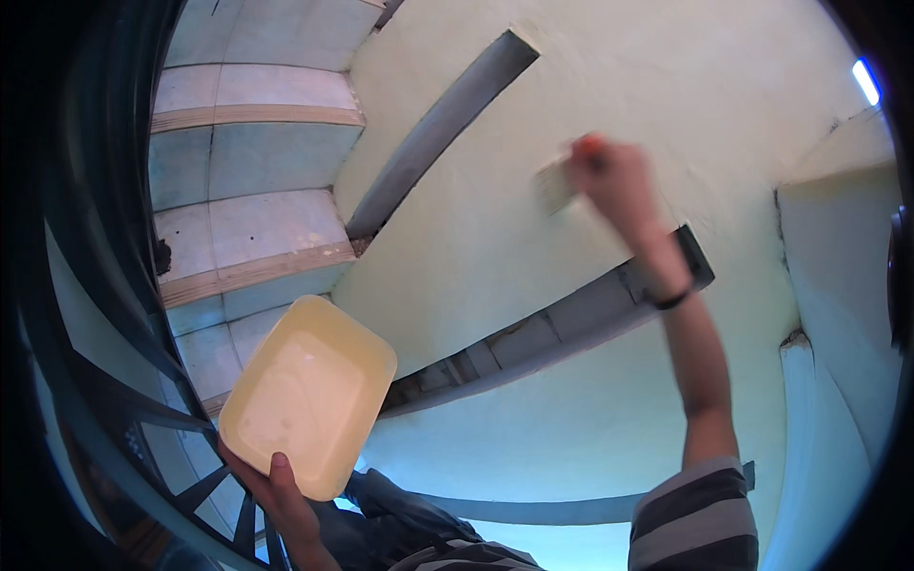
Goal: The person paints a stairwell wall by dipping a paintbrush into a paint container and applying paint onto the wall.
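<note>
My left hand [290, 504] grips the lower edge of a pale yellow plastic tub [369, 366], its thumb over the rim. The tub is tilted toward me, with a thin, whitish, paint-like liquid in its bottom. My right hand [624, 186] is raised at the upper right, closed around a flat paintbrush [553, 187] with some red-orange at its handle. Both hand and brush are smeared by motion. The bristles point left, close to the cream wall [657, 67]; whether they touch it I cannot tell.
Tiled stairs [276, 224] climb along the left, beside a dark metal railing [143, 404]. Two long recessed slots cut the wall, an upper one [443, 138] and a lower one [514, 341] below my right hand. A bright light [865, 82] shows at the far right.
</note>
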`<state>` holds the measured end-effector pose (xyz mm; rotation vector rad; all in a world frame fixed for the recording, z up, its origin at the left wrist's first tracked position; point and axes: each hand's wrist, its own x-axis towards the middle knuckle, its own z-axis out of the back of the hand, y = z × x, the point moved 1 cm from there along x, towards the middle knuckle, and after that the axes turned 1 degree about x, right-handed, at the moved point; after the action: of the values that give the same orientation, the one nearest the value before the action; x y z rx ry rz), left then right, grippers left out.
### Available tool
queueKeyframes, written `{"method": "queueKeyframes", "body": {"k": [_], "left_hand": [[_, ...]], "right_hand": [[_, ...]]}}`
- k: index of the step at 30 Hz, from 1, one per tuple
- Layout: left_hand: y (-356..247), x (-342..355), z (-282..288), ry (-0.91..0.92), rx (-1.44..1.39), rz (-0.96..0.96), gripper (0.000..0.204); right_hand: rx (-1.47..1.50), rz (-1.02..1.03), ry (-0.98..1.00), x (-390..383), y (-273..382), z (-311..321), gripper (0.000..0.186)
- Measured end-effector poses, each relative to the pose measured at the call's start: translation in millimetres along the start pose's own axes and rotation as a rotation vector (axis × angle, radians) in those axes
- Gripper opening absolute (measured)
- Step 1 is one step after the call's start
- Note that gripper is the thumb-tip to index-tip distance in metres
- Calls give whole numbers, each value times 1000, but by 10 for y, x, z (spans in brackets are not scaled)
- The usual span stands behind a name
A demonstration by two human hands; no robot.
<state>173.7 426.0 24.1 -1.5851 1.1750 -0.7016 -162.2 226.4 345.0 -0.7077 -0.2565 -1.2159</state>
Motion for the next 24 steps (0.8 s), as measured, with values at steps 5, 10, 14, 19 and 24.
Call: {"method": "queueKeyframes", "body": {"k": [5,10,14,19,24], "left_hand": [[-51,-2,-29,2,19,28,75],[-39,-4,-46,-52,-2,17,77],[-5,-4,-185,4,-37,10,75],[-56,7,-144,-71,-6,14,74],[-22,9,-307,7,5,-33,76]], "right_hand": [[-496,115,-272,234,312,808,16],[-770,543,68,-793,807,-952,8],[-130,465,512,-1341,1093,-1508,13],[-49,76,363,-221,545,-863,22],[-367,160,-222,656,214,352,21]]}}
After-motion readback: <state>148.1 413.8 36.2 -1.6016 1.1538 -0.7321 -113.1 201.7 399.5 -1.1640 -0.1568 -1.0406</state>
